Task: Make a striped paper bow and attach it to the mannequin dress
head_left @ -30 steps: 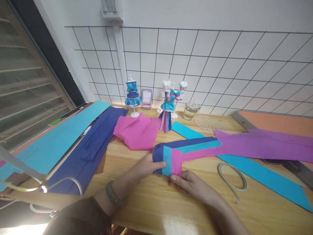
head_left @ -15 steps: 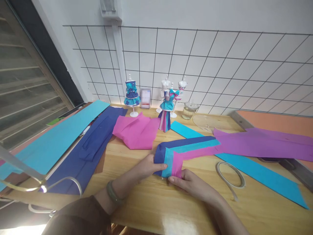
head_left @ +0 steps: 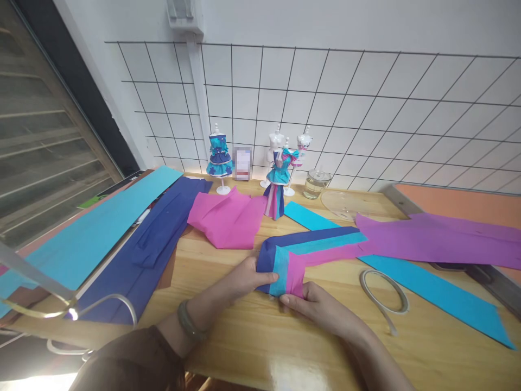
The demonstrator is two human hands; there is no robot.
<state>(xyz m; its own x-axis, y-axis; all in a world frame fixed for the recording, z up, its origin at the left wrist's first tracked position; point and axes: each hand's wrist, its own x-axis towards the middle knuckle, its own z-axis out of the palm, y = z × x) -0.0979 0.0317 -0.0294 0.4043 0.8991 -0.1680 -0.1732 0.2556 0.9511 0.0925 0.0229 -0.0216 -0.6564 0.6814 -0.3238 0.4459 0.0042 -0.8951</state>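
Note:
Between my hands is a striped crepe paper strip [head_left: 280,269] of navy, turquoise and pink bands, its near end folded over toward me. My left hand [head_left: 246,274] grips the navy side, thumb on top across to the turquoise band and fingers hidden beneath. At the pink corner my right hand [head_left: 310,301] pinches the lower edge between thumb and fingers. From there the strip runs back to the right and meets a purple sheet [head_left: 439,239]. A roll of narrow white tape [head_left: 363,282] lies to the right, its loose end pointing toward me.
A pink sheet [head_left: 230,220] and navy sheets [head_left: 163,222] lie left. One turquoise strip [head_left: 439,293] crosses the wooden table on the right. Behind stand several small dress forms, one in a blue dress [head_left: 220,157], a phone [head_left: 243,164] and a glass jar [head_left: 316,184]. A grey-edged tray [head_left: 396,198] sits right.
Almost nothing differs. Both hands keep the same hold on the strip's folded end.

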